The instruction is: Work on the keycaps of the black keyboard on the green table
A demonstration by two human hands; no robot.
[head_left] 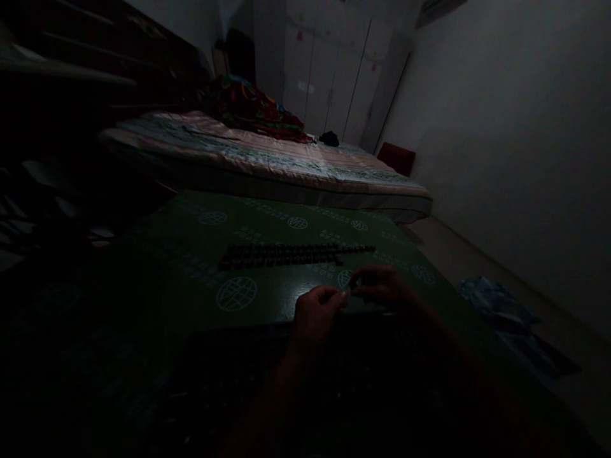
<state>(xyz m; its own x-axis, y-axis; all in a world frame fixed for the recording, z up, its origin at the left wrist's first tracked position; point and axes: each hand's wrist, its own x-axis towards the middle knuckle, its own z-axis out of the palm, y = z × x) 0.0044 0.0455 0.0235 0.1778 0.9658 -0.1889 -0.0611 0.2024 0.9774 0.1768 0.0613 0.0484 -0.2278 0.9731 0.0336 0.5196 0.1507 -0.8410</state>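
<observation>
In the dim light my left hand and my right hand meet fingertip to fingertip above the far edge of a dark keyboard. Between the fingers of my right hand is a small dark piece that looks like a keycap. The left thumb and forefinger are pinched together right beside it; whatever they grip is too small and dark to make out. Beyond the hands, several loose black keycaps lie in rows on the green tabletop. Much of the keyboard is lost in shadow and behind my forearms.
White globe prints and lettering mark the green surface. Past its far edge stands a bed with a red patterned blanket. Blue cloth lies on the floor at the right, near a pale wall. A wardrobe stands behind.
</observation>
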